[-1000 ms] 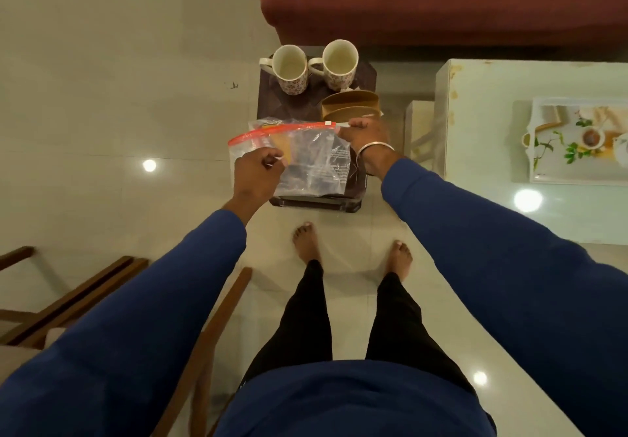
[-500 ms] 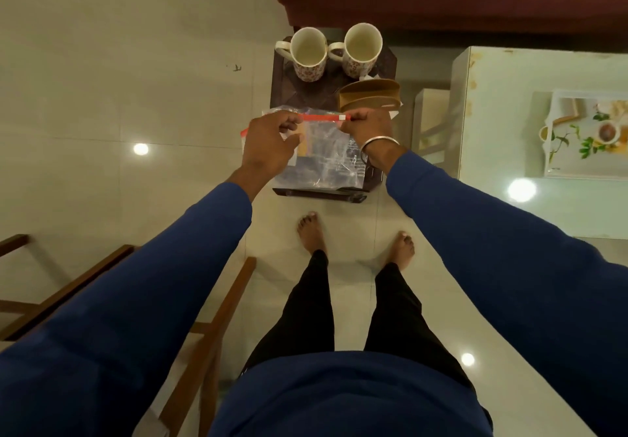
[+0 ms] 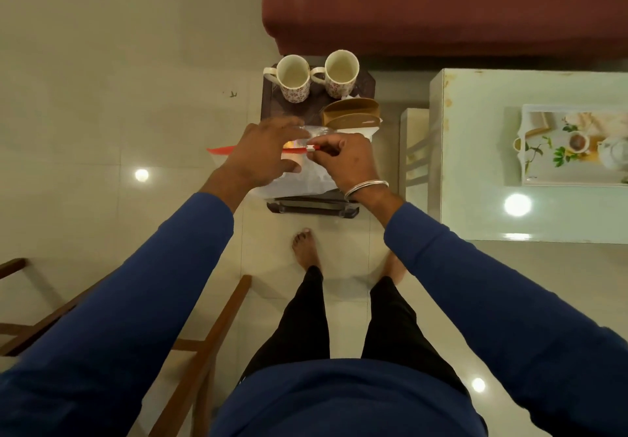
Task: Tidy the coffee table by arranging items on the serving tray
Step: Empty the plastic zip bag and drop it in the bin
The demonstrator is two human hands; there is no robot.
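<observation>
A clear zip bag with a red closure strip hangs over a small dark side table. My left hand lies across the strip's middle, fingers spread around it. My right hand pinches the white slider at the strip's right end. Two white floral mugs stand at the table's far edge, beside a brown holder with white napkins. The printed serving tray lies on a pale coffee table to the right.
A dark red sofa runs along the far side. A wooden chair frame stands at the lower left. My bare feet are on the tiled floor just before the side table. The bag's contents are hidden.
My left hand has moved right along the red strip from its left end to near my right hand. The bag has risen slightly and folded.
</observation>
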